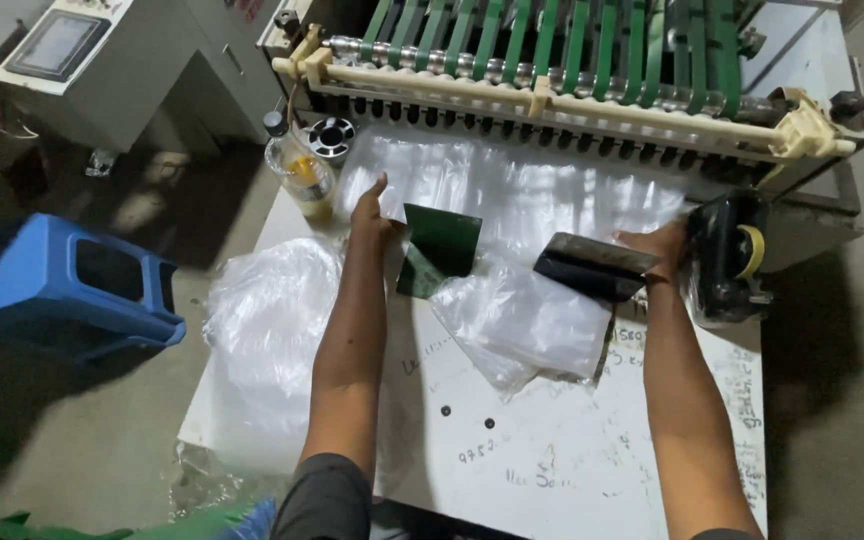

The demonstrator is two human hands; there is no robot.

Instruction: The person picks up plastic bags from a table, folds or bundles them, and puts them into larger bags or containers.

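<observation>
My left hand grips the edge of a dark green flat plate that stands tilted on the white table. My right hand holds a dark flat plate at the right. Both plates press against a stack of clear plastic bags lying between them. More clear plastic sheets lie spread under the machine's outfeed.
A bag-making machine with green belts and rollers spans the back. A plastic bottle with yellow liquid and a tape roll stand at the left corner. A black tape dispenser sits right. A heap of clear bags lies left; a blue stool stands on the floor.
</observation>
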